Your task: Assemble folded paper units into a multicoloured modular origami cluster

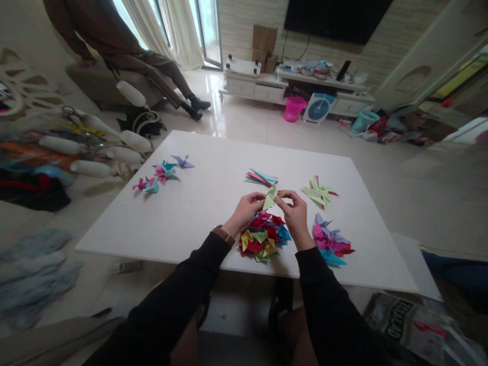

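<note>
Between my two hands is a pale green folded-paper crane [269,199], raised a little above the white table. My left hand [248,207] pinches its left side. The fingers of my right hand [293,209] close on its right side, near a thin pointed end. Right below my hands lies a heap of folded-paper pieces [263,239] in red, gold, green and blue. Just beyond them rests a small stack of pink and teal folded strips [261,177]. My fingertips partly cover the green paper.
On the white table [183,218], pale green folded pieces [319,193] lie to the right, with purple, pink and blue pieces [331,241] nearer. Several finished paper cranes [162,173] stand at the left. A seated person [152,63] is beyond the table, near a lamp [133,140].
</note>
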Available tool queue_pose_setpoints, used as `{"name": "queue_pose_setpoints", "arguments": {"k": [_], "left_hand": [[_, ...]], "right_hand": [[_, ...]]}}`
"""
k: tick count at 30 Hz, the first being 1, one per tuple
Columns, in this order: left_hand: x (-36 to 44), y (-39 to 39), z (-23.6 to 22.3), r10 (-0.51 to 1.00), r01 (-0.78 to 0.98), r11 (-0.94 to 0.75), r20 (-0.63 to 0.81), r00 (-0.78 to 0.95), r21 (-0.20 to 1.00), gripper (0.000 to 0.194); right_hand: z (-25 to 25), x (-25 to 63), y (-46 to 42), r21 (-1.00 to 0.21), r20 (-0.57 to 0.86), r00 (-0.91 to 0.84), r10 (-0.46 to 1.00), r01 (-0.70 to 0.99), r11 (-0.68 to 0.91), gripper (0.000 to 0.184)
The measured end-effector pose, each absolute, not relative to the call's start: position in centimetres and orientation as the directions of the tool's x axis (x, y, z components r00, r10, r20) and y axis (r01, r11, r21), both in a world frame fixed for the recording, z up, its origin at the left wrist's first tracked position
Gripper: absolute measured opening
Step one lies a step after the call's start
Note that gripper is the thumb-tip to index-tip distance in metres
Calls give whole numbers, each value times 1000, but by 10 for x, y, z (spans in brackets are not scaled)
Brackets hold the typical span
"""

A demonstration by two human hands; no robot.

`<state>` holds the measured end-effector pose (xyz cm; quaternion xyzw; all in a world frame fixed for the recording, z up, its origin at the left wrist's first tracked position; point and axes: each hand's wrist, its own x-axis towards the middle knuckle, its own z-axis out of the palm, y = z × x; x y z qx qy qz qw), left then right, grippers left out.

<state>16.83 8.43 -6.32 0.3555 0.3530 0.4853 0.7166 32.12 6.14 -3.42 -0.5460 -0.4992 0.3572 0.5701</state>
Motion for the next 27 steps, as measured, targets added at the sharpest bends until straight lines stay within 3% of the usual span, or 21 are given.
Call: {"name": "queue_pose_setpoints", "arguments": {"k": [8, 17, 22, 27], "left_hand": [[168, 83, -62, 951, -420, 254, -145, 275, 871, 30], [168, 84, -63, 954, -448, 247, -133, 270, 859, 35], [168, 84, -65, 962, -435, 220, -121, 244, 873, 33], [168, 84, -65, 963, -432, 226, -132, 236, 873, 30]], "right_hand": [[-35, 320, 61, -979, 140, 133, 981, 166, 117, 36], [-37, 319, 61, -966, 175, 93, 980, 210, 152, 32], [-34, 318, 59, -960, 180, 100, 979, 233, 153, 32], [-31, 320, 58, -930, 273, 192, 943, 303, 207, 38]]}}
